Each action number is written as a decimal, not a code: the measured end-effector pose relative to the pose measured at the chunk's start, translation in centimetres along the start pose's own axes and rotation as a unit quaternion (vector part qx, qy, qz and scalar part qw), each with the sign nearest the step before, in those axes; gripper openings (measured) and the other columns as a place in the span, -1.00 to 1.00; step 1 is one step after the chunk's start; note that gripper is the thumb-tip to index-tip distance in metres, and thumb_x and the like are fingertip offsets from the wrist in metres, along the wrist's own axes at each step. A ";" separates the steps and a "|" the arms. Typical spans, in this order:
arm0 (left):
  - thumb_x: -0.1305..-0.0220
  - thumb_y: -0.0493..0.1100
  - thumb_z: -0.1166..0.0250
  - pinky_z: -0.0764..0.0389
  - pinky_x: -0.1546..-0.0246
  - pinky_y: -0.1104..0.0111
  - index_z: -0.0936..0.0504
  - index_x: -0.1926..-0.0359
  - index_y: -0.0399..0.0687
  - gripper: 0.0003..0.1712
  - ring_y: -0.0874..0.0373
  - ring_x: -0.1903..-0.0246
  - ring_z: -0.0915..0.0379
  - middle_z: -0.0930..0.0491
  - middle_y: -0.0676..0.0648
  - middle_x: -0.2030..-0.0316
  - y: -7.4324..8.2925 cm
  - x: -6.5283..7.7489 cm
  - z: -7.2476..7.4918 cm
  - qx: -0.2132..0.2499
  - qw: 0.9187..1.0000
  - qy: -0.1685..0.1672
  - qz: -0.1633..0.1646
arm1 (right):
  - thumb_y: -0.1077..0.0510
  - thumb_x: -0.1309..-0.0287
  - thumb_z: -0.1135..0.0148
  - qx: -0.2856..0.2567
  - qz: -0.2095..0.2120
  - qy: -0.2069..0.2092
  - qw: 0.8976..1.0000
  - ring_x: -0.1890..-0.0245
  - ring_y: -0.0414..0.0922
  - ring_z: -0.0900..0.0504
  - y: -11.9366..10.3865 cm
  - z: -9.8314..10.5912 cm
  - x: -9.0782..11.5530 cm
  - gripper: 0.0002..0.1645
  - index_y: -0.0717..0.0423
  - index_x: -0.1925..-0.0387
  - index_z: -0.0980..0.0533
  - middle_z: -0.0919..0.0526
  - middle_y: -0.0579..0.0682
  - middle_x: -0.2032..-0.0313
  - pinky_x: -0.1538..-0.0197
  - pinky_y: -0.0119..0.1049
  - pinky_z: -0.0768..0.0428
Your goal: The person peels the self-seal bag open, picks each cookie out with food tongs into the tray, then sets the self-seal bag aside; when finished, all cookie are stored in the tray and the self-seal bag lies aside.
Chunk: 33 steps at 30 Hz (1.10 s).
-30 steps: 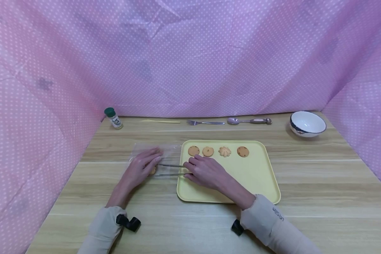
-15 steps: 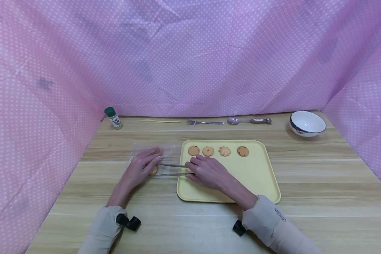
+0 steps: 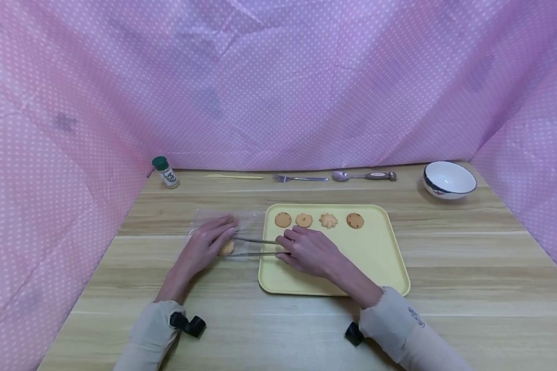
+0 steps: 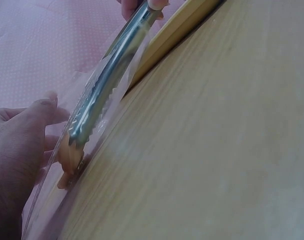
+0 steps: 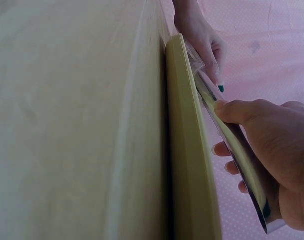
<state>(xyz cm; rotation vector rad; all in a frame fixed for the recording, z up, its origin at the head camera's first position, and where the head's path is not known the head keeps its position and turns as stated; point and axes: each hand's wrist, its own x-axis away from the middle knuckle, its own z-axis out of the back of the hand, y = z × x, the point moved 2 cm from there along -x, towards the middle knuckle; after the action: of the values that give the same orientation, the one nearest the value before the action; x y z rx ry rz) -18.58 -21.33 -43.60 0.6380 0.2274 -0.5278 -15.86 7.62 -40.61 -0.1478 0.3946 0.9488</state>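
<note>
In the head view, the left hand (image 3: 207, 242) lies over a clear plastic bag (image 3: 250, 220), its fingers extended across it. A cookie (image 3: 227, 248) shows beside the left thumb. Metal tongs (image 3: 260, 254) reach into the bag from the right, their two arms spread apart. The right hand (image 3: 310, 251) grips the tongs above the yellow tray. Up close in the left wrist view, the serrated tongs (image 4: 104, 82) end at orange-brown cookie pieces (image 4: 69, 157) inside the bag. In the right wrist view, the right thumb presses on the tongs (image 5: 242, 155). Left fingertips are partly hidden.
On the yellow tray (image 3: 362, 257), several cookies (image 3: 328, 221) form a row along the far edge. Behind it lie a yellow knife (image 3: 234, 177), a fork (image 3: 301, 179) and a spoon (image 3: 364, 176). A green-capped jar (image 3: 166, 172) stands left, a bowl (image 3: 450, 180) right.
The right hand and tongs have shifted slightly to the right. More of the cookie now shows beside the left thumb. The left hand has stayed in place.
</note>
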 end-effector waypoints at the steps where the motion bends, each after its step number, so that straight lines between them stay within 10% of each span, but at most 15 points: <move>1: -0.56 -0.15 -0.21 -0.32 -0.40 -0.11 -0.67 -0.25 -0.13 -0.64 -0.19 -0.37 -0.37 -0.51 -0.21 -0.35 0.0 0.0 0.0 -0.001 1.000 0.000 0.000 | -0.04 -0.35 -0.40 0.001 0.000 0.001 1.000 0.31 -0.12 -0.60 0.0 0.0 0.1 -0.75 0.05 0.15 -0.65 -0.64 -0.08 0.31 0.35 -0.31 -0.66; 33: -0.54 -0.19 -0.22 -0.34 -0.38 -0.13 -0.68 -0.23 -0.18 -0.66 -0.23 -0.33 -0.40 -0.52 -0.26 -0.32 -0.2 0.0 -0.1 -0.005 1.000 0.015 -0.023 | -0.01 -0.22 -0.49 -0.008 -0.031 0.050 0.998 0.33 -0.12 -0.59 1.8 1.8 4.6 -0.64 0.13 0.09 -0.66 -0.64 -0.06 0.31 0.41 -0.28 -0.64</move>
<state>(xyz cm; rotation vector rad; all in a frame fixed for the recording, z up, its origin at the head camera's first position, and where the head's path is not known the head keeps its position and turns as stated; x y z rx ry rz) -18.69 -21.37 -43.80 0.6316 0.2735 -0.5617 -14.43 12.70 -40.69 -0.2214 0.4717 0.8862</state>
